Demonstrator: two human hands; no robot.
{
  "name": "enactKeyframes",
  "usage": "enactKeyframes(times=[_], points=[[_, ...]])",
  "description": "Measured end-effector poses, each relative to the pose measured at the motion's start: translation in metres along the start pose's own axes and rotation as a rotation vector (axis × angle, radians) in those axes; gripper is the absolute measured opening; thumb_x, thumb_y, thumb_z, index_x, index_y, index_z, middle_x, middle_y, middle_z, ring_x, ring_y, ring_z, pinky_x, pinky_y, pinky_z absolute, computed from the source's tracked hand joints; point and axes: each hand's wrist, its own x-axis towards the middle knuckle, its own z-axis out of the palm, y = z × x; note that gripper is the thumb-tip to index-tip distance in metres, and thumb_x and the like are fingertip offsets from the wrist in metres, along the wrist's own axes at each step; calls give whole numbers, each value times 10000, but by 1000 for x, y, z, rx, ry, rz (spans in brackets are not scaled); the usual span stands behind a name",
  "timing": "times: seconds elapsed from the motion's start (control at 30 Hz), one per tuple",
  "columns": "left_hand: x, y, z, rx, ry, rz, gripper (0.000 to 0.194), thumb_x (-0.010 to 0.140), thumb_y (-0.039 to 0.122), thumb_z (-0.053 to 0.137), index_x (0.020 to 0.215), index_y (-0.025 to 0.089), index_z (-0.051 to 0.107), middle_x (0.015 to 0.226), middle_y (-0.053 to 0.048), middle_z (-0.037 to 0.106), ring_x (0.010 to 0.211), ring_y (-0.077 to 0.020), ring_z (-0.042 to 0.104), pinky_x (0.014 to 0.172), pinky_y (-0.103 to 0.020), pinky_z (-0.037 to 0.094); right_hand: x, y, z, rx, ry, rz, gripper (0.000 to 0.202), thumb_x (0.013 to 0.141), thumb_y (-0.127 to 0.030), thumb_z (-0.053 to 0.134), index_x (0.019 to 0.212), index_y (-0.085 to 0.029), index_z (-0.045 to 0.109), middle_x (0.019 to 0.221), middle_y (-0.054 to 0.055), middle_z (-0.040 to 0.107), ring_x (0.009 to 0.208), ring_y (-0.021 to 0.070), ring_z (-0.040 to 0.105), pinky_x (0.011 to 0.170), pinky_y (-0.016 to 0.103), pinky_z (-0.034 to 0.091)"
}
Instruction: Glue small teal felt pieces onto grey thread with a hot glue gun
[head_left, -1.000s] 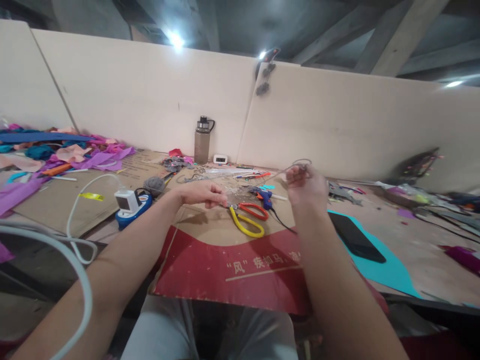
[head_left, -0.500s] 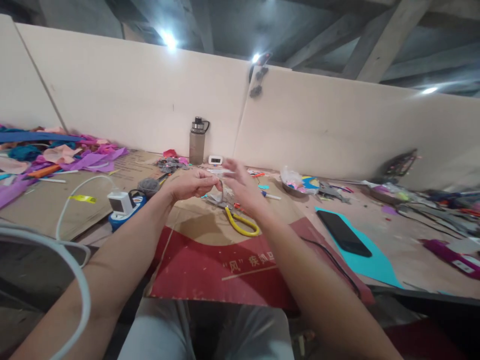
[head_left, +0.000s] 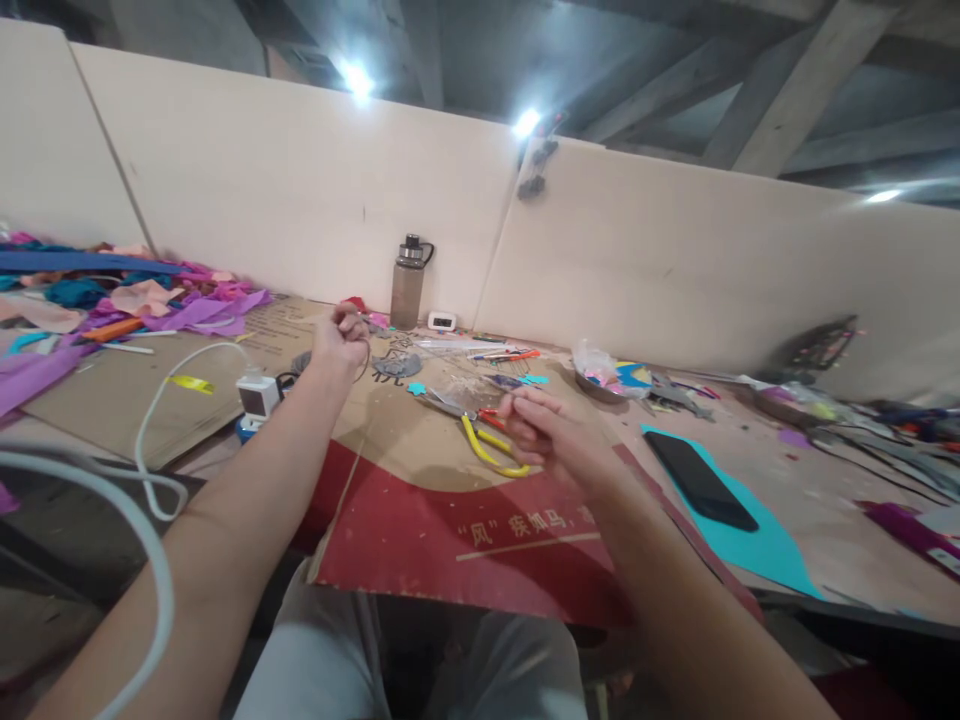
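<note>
Yellow and red are flashed by the scissor handles (head_left: 478,452); tan and deep red are shared across the cardboard (head_left: 420,560), pale characters (head_left: 517,525) printed on the red; turquoise is worn by the sheet (head_left: 776,555); black by the phone (head_left: 701,480).

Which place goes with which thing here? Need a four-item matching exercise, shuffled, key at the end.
Things
1. scissors
2. phone
3. bottle
4. right hand

Places
A. on the turquoise sheet
B. partly in front of the scissors' handles in this view
C. lying on the cardboard
D. upright near the pale partition

Pairs: 1-C, 2-A, 3-D, 4-B
</note>
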Motion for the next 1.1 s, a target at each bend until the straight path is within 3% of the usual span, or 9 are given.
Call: enactKeyframes(times=[0.17, 0.3, 0.53, 0.63, 0.73, 0.8, 0.87, 0.97, 1.1], points=[[7, 5, -11, -73, 114, 118, 293, 856, 84, 262, 580, 179, 291, 415, 66, 308, 295, -40, 252, 340, -177, 171, -35, -30, -28, 73, 273, -136, 205, 714, -369, 647, 682, -191, 550, 524, -73, 263, 415, 31, 161, 347, 148, 105], [5, 8, -12, -61, 166, 156, 273, 841, 79, 273, 589, 182, 294, 419, 61, 322, 323, -49, 278, 370, -201, 174, -63, -47, -49, 118, 485, -431, 173, 657, -319, 609, 556, -239, 494, 533, -50, 197, 416, 58, 157, 356, 216, 77], [4, 11, -12, 23, 210, 214, 288, 858, 117, 225, 578, 185, 229, 411, 53, 257, 361, -63, 230, 404, -221, 169, -83, -38, -71, 172, 840, -725, 126, 629, -382, 526, 510, -342, 525, 831, 135, 583, 561, 170, 450, 458, 404, 86], [1, 13, -9, -9, 214, 214, 284, 855, 115, 253, 582, 191, 228, 411, 55, 262, 344, -62, 239, 391, -224, 158, -88, -32, -90, 198, 993, -720, 110, 563, -357, 563, 478, -337, 495, 829, 118, 589, 593, 195, 472, 458, 389, 100], [-3, 14, -3, -65, 185, 230, 277, 852, 118, 294, 591, 192, 241, 419, 65, 278, 322, -51, 249, 369, -212, 144, -92, -30, -110, 275, 1129, -651, 188, 558, -286, 571, 435, -288, 429, 605, 41, 442, 457, 130, 300, 421, 333, 131], [-6, 13, 4, -74, 124, 236, 261, 846, 128, 328, 597, 188, 276, 427, 69, 300, 315, -40, 258, 351, -195, 141, -87, -31, -112, 280, 1107, -631, 186, 570, -225, 574, 455, -262, 433, 548, 0, 353, 446, 114, 268, 404, 312, 197], [-12, 10, 12, -8, -24, 188, 232, 843, 152, 385, 616, 183, 350, 444, 67, 348, 316, -33, 282, 333, -179, 149, -73, -32, -99, 245, 985, -616, 120, 608, -210, 585, 533, -256, 504, 582, -15, 407, 497, 110, 380, 443, 307, 315], [-27, -1, 23, 258, -357, -45, 194, 839, 234, 500, 661, 168, 464, 500, 40, 458, 348, -40, 384, 326, -160, 206, -36, -33, -57, 102, 743, -586, 78, 647, -205, 591, 718, -232, 608, 747, -1, 562, 692, 123, 561, 627, 306, 460], [-49, -16, 27, 649, -728, -224, 202, 833, 283, 538, 716, 120, 564, 648, -65, 624, 517, -133, 607, 373, -173, 357, 28, -21, 8, 28, 433, -540, 280, 665, -185, 637, 936, -244, 602, 1024, 8, 621, 978, 127, 594, 851, 294, 457]])
